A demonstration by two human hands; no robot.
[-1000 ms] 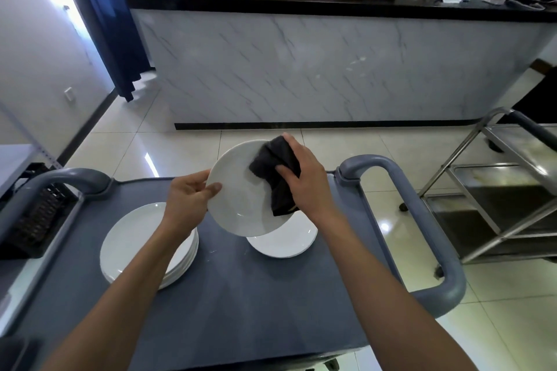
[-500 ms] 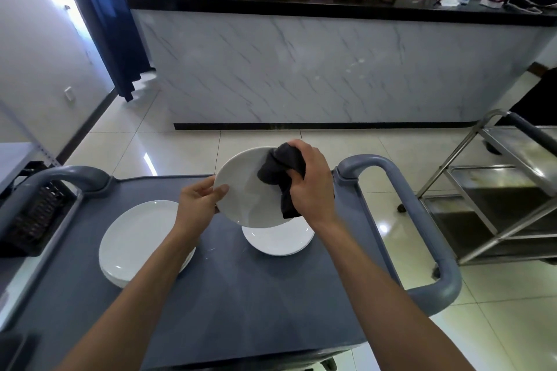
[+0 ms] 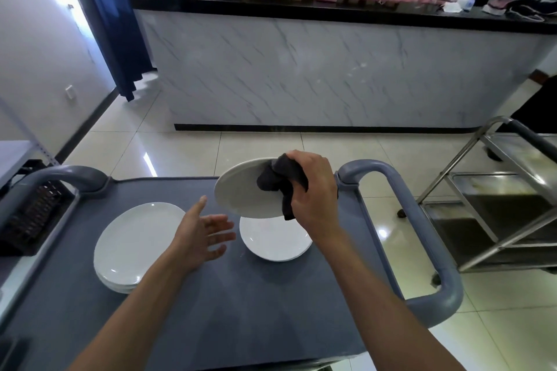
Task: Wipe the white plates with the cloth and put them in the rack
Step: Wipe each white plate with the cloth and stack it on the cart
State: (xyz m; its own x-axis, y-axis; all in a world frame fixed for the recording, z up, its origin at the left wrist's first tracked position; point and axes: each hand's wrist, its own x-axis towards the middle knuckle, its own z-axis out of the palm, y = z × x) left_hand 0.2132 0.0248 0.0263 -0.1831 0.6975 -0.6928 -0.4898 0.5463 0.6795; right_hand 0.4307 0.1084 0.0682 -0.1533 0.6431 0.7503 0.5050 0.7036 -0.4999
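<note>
Fingers (image 3: 301,190) w/ cloth (image 3: 281,182) on white plate (image 3: 238,193)

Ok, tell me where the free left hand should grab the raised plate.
Probably the near-left rim of the raised plate, coming from the left. The right hand and cloth cover its right side, and the open left hand is just below that bare edge.

White plate (image 3: 241,193) tilted, aloft; dark cloth (image 3: 278,179) bunched against it
</note>
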